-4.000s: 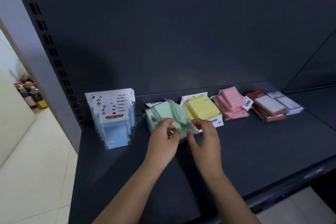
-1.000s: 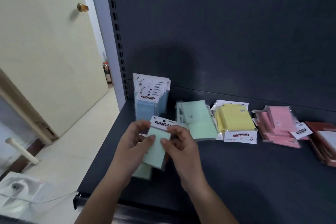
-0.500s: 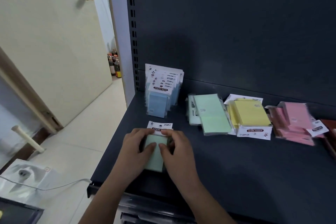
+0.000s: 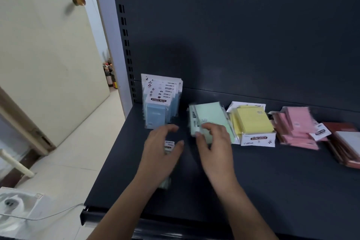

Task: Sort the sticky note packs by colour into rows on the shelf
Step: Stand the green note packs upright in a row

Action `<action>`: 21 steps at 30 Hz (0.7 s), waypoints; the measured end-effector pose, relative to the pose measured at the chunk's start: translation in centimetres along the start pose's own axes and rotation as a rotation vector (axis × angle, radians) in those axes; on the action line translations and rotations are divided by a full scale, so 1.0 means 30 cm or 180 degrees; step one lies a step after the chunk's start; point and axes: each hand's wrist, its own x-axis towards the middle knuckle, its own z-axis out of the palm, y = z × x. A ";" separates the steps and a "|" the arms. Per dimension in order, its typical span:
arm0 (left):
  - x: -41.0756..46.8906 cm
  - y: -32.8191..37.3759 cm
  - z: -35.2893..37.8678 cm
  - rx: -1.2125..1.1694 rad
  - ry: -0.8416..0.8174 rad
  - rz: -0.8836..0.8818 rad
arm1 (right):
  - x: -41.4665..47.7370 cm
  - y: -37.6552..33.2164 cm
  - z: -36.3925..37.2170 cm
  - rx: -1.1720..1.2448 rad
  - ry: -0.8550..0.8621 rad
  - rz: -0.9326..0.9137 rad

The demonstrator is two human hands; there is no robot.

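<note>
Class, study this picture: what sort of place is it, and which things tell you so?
Probably a shop or its stockroom. A dark metal display shelf with a slotted upright holds sticky note packs in retail wrapping, grouped by colour: blue, green, yellow, pink.

Left hand [image 4: 161, 150] palm down, fingers [image 4: 169, 128] relaxed, right hand [image 4: 214, 142] blurred, fingers bent

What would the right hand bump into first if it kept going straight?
The green pile. The right hand points at it, fingertips at its near edge; whether they touch is unclear.
</note>
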 end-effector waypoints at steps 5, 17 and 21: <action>0.080 0.104 0.153 -0.0915 -0.0693 -0.0639 | 0.057 0.103 -0.070 -0.0090 -0.0062 0.0482; 0.145 0.125 0.246 -0.0284 -0.0012 -0.0794 | 0.096 0.133 -0.099 0.1211 -0.0420 0.1278; 0.166 0.136 0.224 -0.0553 0.0552 -0.0697 | 0.095 0.124 -0.109 0.1456 -0.0461 0.1345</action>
